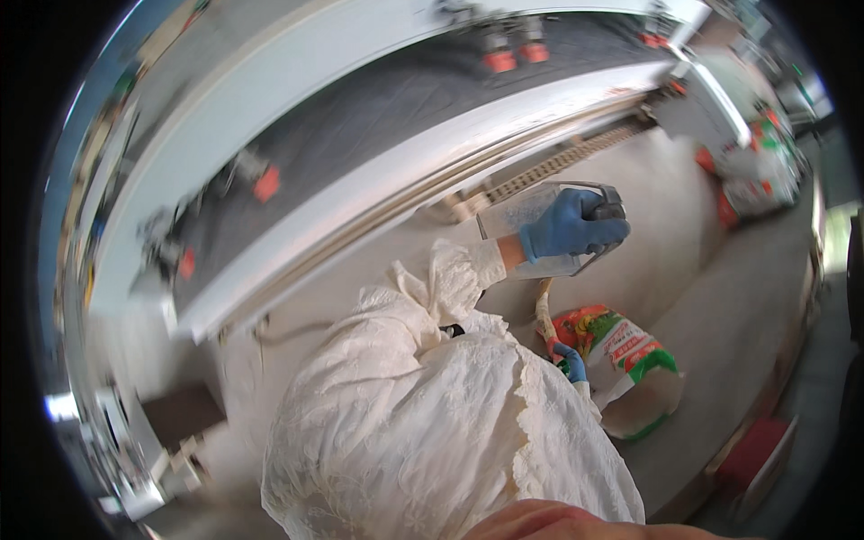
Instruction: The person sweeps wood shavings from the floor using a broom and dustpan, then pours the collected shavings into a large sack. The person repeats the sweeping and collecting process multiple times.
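Observation:
My left hand, in a blue glove, is closed round the dark handle of a clear plastic container. Its white lacy sleeve reaches in from the lower left. Lower and to the right, my right hand, also blue-gloved, is partly hidden by my white clothing. Its fingers look curled beside a printed red, green and white bag, but what they grip is unclear. A tan, twisted strip rises just above that hand.
A long white machine with a dark bed and red-tipped parts spans the far side. Along its near side runs a chain-like track. Another printed bag lies at right. A red box-like object is at lower right.

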